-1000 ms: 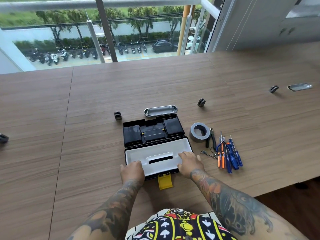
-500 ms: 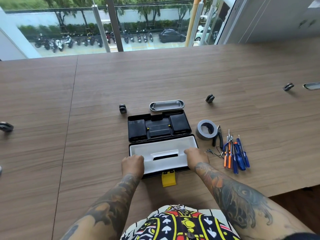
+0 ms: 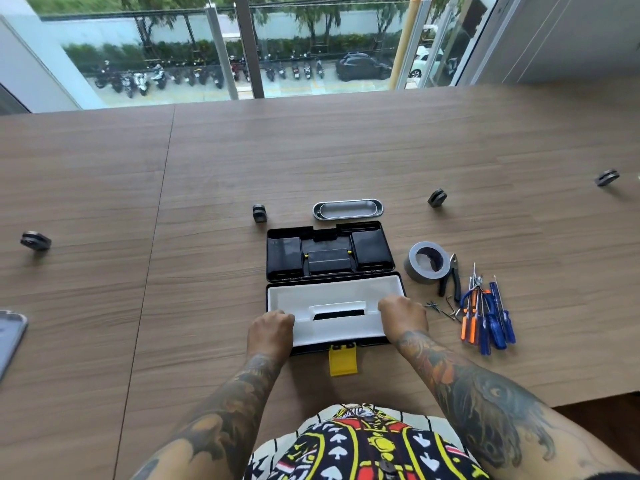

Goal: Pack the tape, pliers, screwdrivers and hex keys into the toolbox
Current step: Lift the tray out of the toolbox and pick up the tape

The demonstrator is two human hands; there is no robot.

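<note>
The black toolbox [image 3: 375, 341] lies open in front of me, its lid [image 3: 329, 251] folded back flat on the table. A white tray [image 3: 332, 292] with a handle slot sits in the box. My left hand [image 3: 270, 327] grips the tray's left end with curled fingers. My right hand [image 3: 403, 315] grips its right end. To the right of the box lie the grey tape roll [image 3: 427, 261], black-handled pliers [image 3: 452, 275], small hex keys [image 3: 441, 308], and several blue and orange screwdrivers [image 3: 488, 320].
A yellow latch [image 3: 343, 360] sticks out of the box toward me. A grey oval dish [image 3: 348, 208] lies behind the lid. Small black clamps [image 3: 259, 213] [image 3: 437, 197] [image 3: 35, 240] stand around the table. A phone [image 3: 10, 336] lies at the left edge.
My right hand's fingers, flat on the tray a second ago, now curl at its right end. My head has moved so the table looks closer. The toolbox and tools have not moved.
</note>
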